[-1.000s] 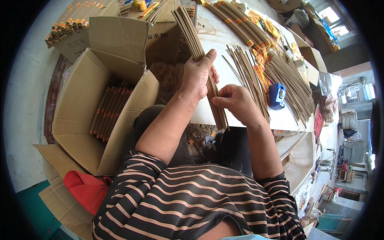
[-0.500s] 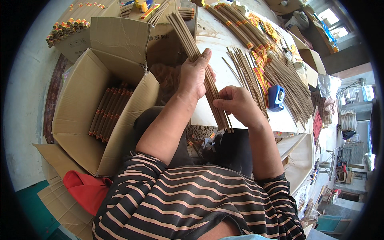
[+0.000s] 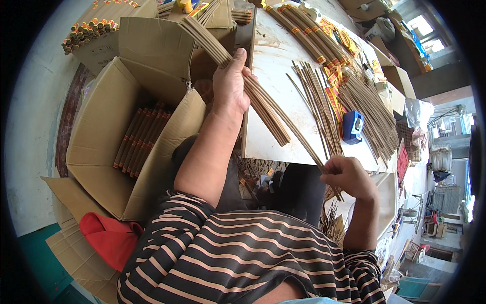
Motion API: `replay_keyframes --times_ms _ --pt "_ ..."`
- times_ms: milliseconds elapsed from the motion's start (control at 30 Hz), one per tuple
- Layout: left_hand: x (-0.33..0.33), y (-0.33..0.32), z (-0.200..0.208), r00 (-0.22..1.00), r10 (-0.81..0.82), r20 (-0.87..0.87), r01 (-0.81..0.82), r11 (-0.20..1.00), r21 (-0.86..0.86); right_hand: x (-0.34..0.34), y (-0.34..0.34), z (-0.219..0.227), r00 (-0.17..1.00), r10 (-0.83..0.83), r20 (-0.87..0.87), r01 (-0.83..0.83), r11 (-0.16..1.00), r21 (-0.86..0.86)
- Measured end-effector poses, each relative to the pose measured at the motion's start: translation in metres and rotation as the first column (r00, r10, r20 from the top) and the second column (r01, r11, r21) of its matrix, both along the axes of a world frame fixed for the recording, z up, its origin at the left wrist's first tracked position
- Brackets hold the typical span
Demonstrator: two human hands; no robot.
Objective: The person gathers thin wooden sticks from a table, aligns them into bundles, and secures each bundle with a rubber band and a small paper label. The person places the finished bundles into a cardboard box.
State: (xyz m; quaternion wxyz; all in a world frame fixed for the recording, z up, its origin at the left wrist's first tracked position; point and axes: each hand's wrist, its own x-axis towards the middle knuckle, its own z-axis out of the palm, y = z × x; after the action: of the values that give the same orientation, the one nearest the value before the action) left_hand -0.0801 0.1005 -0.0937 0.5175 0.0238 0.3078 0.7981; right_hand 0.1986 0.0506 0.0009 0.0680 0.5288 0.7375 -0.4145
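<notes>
My left hand (image 3: 232, 83) is closed around a bundle of thin brown incense sticks (image 3: 267, 120), held slanting above the table's near left corner. The sticks jut out past both sides of the fist. A couple of incense sticks (image 3: 299, 135) splay away from the bundle's lower part. Their lower ends are pinched in the fingers of my right hand (image 3: 353, 177), off the table's front edge. Loose incense sticks (image 3: 315, 109) lie on the white table (image 3: 263, 50), beside red-and-yellow paper labels (image 3: 334, 99) and a blue tape dispenser (image 3: 353, 126).
An open cardboard box (image 3: 91, 167) on the left holds wrapped bundles (image 3: 142, 142). More banded bundles (image 3: 298, 35) lie at the table's far side, and a large stick pile (image 3: 372, 119) to the right. Red cloth (image 3: 108, 238) rests by the box.
My right hand has moved right and toward me, drawing a couple of incense sticks out at an angle. My left hand has shifted slightly left with the bundle, which tilts more.
</notes>
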Motion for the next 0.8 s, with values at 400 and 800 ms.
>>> replay_keyframes --times_ms 400,800 --pt "0.010 -0.006 0.005 0.956 -0.290 -0.048 0.293 0.928 0.229 0.071 0.071 -0.086 0.981 -0.187 -0.058 0.194 0.905 0.377" --pt "0.027 -0.011 0.005 0.890 -0.452 -0.063 0.440 0.813 0.382 -0.077 0.022 -0.064 0.697 -0.189 -0.692 0.123 0.982 -0.145"
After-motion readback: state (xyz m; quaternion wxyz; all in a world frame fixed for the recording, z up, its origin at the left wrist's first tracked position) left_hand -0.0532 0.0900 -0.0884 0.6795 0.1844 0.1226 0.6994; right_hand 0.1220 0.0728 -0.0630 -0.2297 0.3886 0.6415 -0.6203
